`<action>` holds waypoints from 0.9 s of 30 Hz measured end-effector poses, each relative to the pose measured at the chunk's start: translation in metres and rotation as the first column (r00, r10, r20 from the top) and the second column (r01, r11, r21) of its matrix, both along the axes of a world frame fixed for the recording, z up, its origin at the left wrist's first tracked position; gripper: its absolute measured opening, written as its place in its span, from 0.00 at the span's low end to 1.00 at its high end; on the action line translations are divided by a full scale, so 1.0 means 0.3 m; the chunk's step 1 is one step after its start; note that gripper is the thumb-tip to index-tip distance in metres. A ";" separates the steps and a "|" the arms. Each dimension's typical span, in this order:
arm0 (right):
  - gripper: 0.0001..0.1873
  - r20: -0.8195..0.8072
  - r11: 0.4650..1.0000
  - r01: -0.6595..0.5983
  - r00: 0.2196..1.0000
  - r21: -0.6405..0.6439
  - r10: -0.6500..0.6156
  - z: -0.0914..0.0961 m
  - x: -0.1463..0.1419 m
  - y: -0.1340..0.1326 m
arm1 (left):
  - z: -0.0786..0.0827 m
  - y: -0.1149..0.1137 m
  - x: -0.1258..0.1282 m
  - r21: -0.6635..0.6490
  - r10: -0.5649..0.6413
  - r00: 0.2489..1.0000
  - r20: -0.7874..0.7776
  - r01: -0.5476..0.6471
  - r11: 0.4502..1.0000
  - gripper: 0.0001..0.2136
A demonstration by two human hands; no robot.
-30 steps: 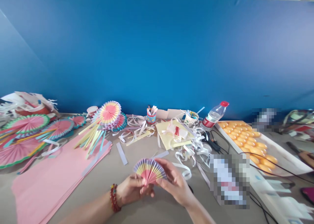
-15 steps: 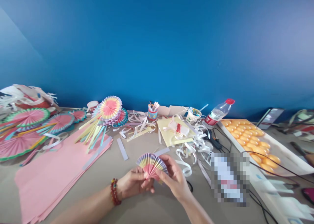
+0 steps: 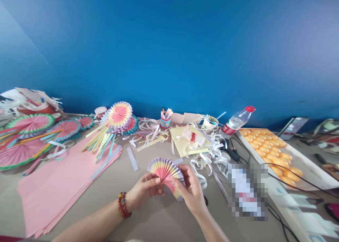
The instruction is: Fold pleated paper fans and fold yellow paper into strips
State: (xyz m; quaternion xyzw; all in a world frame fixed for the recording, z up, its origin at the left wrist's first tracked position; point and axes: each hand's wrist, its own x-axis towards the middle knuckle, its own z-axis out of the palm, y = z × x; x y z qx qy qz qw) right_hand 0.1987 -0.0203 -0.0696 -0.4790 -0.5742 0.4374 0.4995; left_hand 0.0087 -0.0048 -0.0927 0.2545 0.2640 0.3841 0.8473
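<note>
While hands (image 3: 192, 192) hold fan (image 3: 164, 170), tabletop (image 3: 164, 224) between forearms (image 3: 97, 220)

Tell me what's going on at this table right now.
A person holds a partly spread, pleated paper fan between the left hand and right hand, above the table. Pink sheets lie to the left; curled white strips and a bottle are farther back, to the right.

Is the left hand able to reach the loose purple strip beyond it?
Probably yes: nothing visible blocks the left hand from the purple strip, though that hand seems to pinch the paper fan.
</note>
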 end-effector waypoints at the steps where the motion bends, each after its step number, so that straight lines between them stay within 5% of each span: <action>1: 0.13 0.026 1.000 0.005 1.000 0.013 -0.006 -0.002 -0.001 -0.002 | 0.000 0.000 0.002 0.014 -0.001 1.000 -0.009 0.001 1.000 0.12; 9: 0.14 0.119 0.997 0.021 0.992 0.078 -0.030 -0.016 -0.009 -0.036 | -0.014 0.006 0.005 -0.013 0.071 0.996 -0.061 -0.072 0.997 0.10; 15: 0.18 0.244 0.982 -0.082 0.969 0.173 0.038 -0.046 0.014 -0.084 | -0.002 0.021 -0.011 -0.068 0.142 0.990 -0.021 -0.143 0.987 0.10; 20: 0.20 0.341 0.948 -0.189 0.935 0.256 0.094 -0.025 0.066 -0.107 | 0.028 0.052 -0.050 0.044 0.099 0.995 -0.012 -0.099 0.994 0.12; 27: 0.08 0.502 0.997 -0.061 0.864 0.052 0.027 -0.006 0.163 -0.058 | 0.085 0.072 -0.097 0.115 -0.094 0.951 -0.296 0.133 0.984 0.19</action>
